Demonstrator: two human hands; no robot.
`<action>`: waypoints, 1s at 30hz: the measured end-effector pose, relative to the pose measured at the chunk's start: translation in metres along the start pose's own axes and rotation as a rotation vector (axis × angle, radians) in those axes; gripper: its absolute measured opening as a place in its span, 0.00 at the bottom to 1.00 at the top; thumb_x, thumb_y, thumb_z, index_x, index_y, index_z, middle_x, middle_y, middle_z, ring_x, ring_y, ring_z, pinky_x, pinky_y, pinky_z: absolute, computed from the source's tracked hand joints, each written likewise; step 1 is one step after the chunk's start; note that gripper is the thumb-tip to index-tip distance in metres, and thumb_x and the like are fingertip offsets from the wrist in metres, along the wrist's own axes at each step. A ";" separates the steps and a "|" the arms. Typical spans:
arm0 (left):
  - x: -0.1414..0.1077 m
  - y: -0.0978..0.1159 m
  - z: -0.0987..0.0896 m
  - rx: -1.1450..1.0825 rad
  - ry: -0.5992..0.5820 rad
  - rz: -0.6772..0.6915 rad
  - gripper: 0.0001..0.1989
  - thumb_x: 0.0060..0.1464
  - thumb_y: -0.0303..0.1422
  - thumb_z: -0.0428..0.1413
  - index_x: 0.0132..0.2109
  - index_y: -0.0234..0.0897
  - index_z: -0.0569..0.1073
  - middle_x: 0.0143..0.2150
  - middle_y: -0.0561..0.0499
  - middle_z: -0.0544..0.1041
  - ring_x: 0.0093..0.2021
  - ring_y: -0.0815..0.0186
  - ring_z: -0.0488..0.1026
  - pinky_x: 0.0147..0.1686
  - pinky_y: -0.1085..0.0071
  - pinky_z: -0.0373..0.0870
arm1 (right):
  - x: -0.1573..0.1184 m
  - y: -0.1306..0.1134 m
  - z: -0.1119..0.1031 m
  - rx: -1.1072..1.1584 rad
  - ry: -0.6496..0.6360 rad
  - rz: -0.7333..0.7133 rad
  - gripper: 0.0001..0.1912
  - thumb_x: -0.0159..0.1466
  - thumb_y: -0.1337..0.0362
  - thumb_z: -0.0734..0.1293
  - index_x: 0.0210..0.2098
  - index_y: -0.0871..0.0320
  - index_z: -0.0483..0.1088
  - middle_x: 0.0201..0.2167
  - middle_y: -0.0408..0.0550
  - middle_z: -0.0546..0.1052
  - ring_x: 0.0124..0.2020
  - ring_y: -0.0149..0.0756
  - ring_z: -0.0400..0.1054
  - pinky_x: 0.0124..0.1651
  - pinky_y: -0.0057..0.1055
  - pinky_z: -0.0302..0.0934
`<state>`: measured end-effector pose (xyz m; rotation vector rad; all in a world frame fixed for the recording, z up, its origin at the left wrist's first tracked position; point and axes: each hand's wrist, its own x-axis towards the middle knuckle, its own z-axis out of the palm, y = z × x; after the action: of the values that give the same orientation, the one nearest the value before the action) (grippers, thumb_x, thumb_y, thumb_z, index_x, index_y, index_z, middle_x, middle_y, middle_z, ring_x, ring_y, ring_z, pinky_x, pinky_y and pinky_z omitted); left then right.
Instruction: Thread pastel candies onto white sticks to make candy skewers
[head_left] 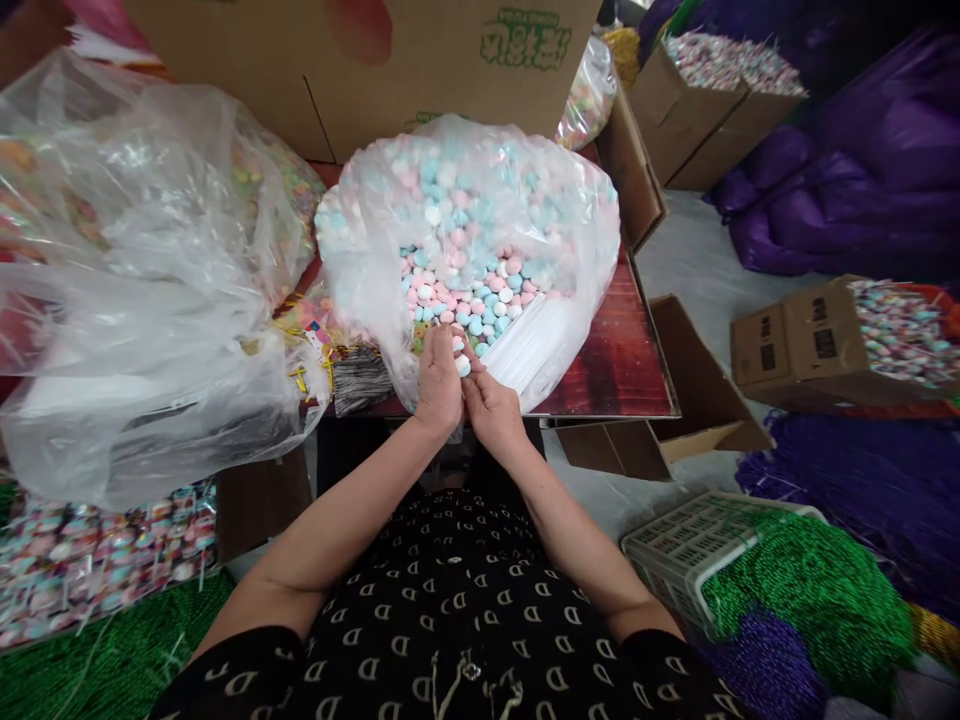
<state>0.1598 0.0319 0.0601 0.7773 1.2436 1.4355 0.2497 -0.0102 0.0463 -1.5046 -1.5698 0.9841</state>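
Both forearms angle in from the lower corners and converge at the near edge of the bag, wrists slightly bent. The left hand [439,385] and the right hand [491,410] sit close together, touching at the fingers, which curl inward and closed around pastel candies [463,365]; how many they hold is hidden. Just beyond the fingertips, a clear plastic bag [360,250] lies open, heaped with more pink, blue and white candies. It rests on a table [619,360] with a red wood-grain top, a cardboard box [352,70] standing behind it. To the left lies another plastic bag [150,250], with a black-and-white tassel bundle [360,380] just beside the hands. On the floor at right stands a white plastic crate [675,550] holding green bead strands [802,600].
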 end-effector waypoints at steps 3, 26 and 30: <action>0.007 0.004 -0.003 -0.075 -0.086 -0.096 0.14 0.71 0.44 0.47 0.44 0.40 0.71 0.34 0.52 0.74 0.34 0.67 0.78 0.46 0.66 0.78 | 0.004 0.003 -0.008 0.123 -0.060 0.052 0.15 0.70 0.51 0.62 0.35 0.53 0.71 0.24 0.41 0.75 0.24 0.33 0.67 0.32 0.29 0.62; 0.092 0.005 -0.020 1.465 -0.416 0.446 0.12 0.65 0.29 0.55 0.51 0.30 0.78 0.54 0.35 0.78 0.60 0.47 0.72 0.60 0.56 0.68 | 0.076 0.007 -0.032 -0.227 0.104 0.072 0.15 0.71 0.55 0.64 0.40 0.56 0.81 0.27 0.42 0.78 0.32 0.35 0.70 0.38 0.29 0.57; 0.088 0.005 -0.027 1.296 -0.356 0.303 0.07 0.63 0.27 0.57 0.47 0.34 0.76 0.50 0.38 0.80 0.57 0.51 0.75 0.58 0.58 0.70 | 0.090 -0.014 -0.022 -0.598 -0.027 0.138 0.17 0.75 0.61 0.60 0.50 0.54 0.82 0.44 0.53 0.86 0.46 0.42 0.79 0.45 0.31 0.61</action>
<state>0.1114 0.1089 0.0447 2.0340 1.7471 0.4766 0.2601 0.0800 0.0687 -2.0271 -1.9045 0.6289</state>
